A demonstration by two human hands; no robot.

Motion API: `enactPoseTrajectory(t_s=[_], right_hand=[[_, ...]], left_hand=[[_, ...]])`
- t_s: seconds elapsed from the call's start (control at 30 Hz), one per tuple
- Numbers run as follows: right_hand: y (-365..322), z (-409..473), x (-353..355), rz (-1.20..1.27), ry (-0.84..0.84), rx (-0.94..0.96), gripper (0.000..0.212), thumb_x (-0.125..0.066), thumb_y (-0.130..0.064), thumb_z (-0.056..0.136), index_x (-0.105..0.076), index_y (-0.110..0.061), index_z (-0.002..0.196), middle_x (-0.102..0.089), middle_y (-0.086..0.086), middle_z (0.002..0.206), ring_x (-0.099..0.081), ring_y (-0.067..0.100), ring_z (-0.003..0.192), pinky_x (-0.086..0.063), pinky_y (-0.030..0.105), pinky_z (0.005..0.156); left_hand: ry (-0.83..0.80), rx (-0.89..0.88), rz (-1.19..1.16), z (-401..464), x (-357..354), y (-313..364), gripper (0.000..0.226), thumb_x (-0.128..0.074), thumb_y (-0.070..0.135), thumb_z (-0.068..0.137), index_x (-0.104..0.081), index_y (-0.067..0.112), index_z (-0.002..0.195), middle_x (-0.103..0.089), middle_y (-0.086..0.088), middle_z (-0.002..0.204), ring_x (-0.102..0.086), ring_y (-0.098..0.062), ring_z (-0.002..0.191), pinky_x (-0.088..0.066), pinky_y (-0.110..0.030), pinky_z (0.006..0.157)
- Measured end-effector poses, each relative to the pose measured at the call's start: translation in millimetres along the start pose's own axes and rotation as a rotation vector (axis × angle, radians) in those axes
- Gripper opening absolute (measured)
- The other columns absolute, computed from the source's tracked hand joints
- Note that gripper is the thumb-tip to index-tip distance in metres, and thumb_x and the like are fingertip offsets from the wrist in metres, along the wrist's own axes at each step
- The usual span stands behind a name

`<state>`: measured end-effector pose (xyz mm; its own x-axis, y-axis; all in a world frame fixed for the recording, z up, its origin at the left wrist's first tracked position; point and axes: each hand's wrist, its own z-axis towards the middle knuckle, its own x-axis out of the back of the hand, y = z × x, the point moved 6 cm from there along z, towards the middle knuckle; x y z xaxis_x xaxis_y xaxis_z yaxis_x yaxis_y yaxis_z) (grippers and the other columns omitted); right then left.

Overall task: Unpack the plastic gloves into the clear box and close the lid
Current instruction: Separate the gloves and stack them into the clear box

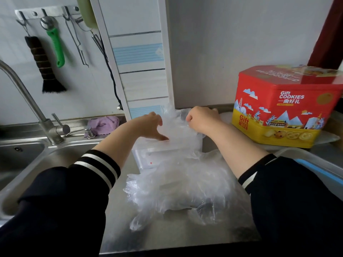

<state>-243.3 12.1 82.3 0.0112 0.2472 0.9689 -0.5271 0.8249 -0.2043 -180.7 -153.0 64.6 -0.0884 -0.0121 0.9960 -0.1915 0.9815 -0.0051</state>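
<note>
We see both our hands at the clear box (178,145), which stands toward the back edge of the steel counter (118,229). Our left hand (148,125), fingers spread and relaxed, presses a wad of plastic gloves (174,127) down into the box. Our right hand (201,118) grips the wad's far side. More gloves in their bag (185,190) lie nearer us, just in front of the box. The lid is hard to make out.
</note>
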Motion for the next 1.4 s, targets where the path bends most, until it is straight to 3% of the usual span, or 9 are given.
enactPoseTrajectory(t_s=[0.17,0.3,0.4,0.53,0.63,0.77,0.93,1.1,1.4], right_hand=[[-15,2,-2,-0.327,-0.107,0.087,0.02,-0.051,-0.003,0.083,-0.044,-0.019,0.072,-0.045,-0.001,0.082,-0.041,0.025,0.088,-0.027,0.042,0.096],[-20,1,-3,-0.468,-0.204,0.096,0.012,-0.059,-0.014,0.087,-0.048,-0.019,0.089,-0.048,0.002,0.097,-0.048,0.026,0.104,-0.026,0.042,0.098],[-16,-1,1,-0.335,-0.16,0.141,0.008,-0.063,-0.021,0.088,-0.056,-0.016,0.09,-0.05,0.004,0.108,-0.052,0.03,0.105,-0.035,0.036,0.09],[2,-17,17,0.145,0.025,0.164,0.021,-0.058,-0.032,0.093,-0.068,-0.023,0.108,-0.046,0.001,0.109,-0.054,0.024,0.093,-0.046,0.036,0.079],[12,-54,33,0.375,0.158,0.186,0.017,-0.056,-0.033,0.094,-0.068,-0.022,0.099,-0.056,-0.002,0.1,-0.058,0.018,0.087,-0.05,0.035,0.076],[39,-98,25,0.438,0.003,0.046,0.029,-0.057,-0.047,0.091,-0.064,-0.02,0.086,-0.063,-0.002,0.081,-0.058,0.017,0.074,-0.046,0.03,0.061],[66,-130,-22,0.342,-0.313,-0.11,0.08,-0.068,-0.061,0.075,-0.044,-0.022,0.14,-0.055,-0.003,0.132,-0.055,0.017,0.115,-0.045,0.032,0.093],[80,-130,-39,0.367,-0.168,-0.205,0.095,-0.071,-0.06,0.073,-0.029,-0.021,0.148,-0.05,0.003,0.141,-0.051,0.025,0.124,-0.045,0.041,0.099],[87,-129,-24,0.671,0.164,-0.09,0.03,-0.065,-0.019,0.09,-0.06,-0.02,0.119,-0.063,-0.009,0.081,-0.061,0.012,0.08,-0.051,0.03,0.078]], left_hand=[[-0.221,0.015,0.112,5,-28,-2,0.058,-0.048,0.013,0.095,-0.028,0.025,0.148,-0.035,-0.01,0.144,-0.041,-0.033,0.128,-0.033,-0.045,0.108],[-0.243,0.015,0.142,2,-24,-7,0.064,-0.061,0.033,0.092,-0.029,0.034,0.147,-0.034,-0.01,0.142,-0.041,-0.033,0.127,-0.034,-0.044,0.107],[-0.176,0.012,0.165,-12,-3,-9,0.067,-0.068,0.049,0.083,-0.038,0.038,0.142,-0.037,-0.007,0.137,-0.036,-0.031,0.126,-0.033,-0.046,0.108],[0.088,-0.011,0.097,-33,35,0,0.022,-0.06,0.037,0.091,-0.066,0.033,0.112,-0.046,-0.003,0.133,-0.037,-0.027,0.123,-0.037,-0.043,0.101],[0.388,-0.077,0.045,-50,49,26,0.023,-0.047,0.022,0.094,-0.069,0.02,0.099,-0.055,-0.005,0.127,-0.047,-0.029,0.116,-0.041,-0.042,0.097],[0.61,-0.233,-0.248,-80,44,74,0.02,-0.05,0.02,0.092,-0.07,0.019,0.096,-0.066,-0.002,0.101,-0.059,-0.023,0.09,-0.049,-0.035,0.08],[0.456,-0.346,-0.449,-101,6,124,0.014,-0.061,0.029,0.091,-0.071,0.025,0.101,-0.07,0.008,0.096,-0.061,-0.008,0.076,-0.05,-0.024,0.074],[0.218,-0.354,-0.252,-98,-41,138,0.056,-0.072,0.043,0.082,-0.052,0.03,0.132,-0.06,0.007,0.127,-0.055,-0.016,0.113,-0.047,-0.033,0.095],[0.295,-0.341,-0.217,-96,-45,128,0.07,-0.068,0.053,0.081,-0.042,0.029,0.141,-0.051,0.005,0.136,-0.045,-0.016,0.121,-0.043,-0.032,0.098]])
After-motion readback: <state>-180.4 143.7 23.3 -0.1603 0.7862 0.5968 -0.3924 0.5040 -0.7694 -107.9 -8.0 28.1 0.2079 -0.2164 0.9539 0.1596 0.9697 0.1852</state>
